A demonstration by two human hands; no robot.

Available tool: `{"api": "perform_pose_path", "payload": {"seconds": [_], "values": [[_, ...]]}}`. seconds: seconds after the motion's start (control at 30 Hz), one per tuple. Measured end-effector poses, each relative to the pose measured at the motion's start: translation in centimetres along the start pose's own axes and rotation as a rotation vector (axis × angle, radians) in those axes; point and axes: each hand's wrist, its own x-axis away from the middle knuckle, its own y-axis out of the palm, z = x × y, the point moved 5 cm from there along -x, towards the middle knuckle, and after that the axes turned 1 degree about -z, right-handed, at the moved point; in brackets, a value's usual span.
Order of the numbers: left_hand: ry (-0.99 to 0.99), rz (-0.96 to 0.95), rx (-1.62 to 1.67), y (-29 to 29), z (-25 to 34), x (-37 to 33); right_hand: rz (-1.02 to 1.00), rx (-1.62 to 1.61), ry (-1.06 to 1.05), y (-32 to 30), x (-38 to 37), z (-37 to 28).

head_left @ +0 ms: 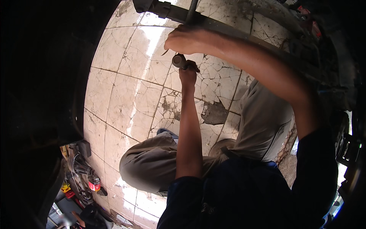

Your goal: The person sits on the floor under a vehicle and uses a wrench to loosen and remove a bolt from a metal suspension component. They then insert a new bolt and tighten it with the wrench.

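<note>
My left hand (187, 78) is closed around a dark, thick tool with a round end (178, 60). Its full shape is hidden by the hand, so I cannot tell its kind. Just beyond it, my right hand (187, 41) reaches across from the right with its fingers curled in. A thin, dark, curved piece (165, 52) pokes out below those fingers; what else they hold is hidden. Close above the right hand are a dark rod (191, 11) and a long dark metal beam (175, 14).
The floor has cracked cream tiles (126, 91), with a broken patch (214, 113) near my left forearm. My bent knee (141, 162) is at lower left. A bottle with a red label (93, 182) stands among dark parts. Another person's arm (79, 219) shows at the bottom left.
</note>
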Motion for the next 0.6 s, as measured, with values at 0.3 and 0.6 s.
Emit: {"api": "perform_pose_path", "payload": {"seconds": [0.3, 0.6], "values": [[0.043, -0.043, 0.012, 0.4, -1.4, -0.8, 0.075, 0.196, -0.085, 1.9, 0.0, 0.5], [0.07, -0.039, 0.084, 0.1, -1.9, -1.1, 0.099, 0.067, -0.023, 2.5, -0.3, -0.4]]}}
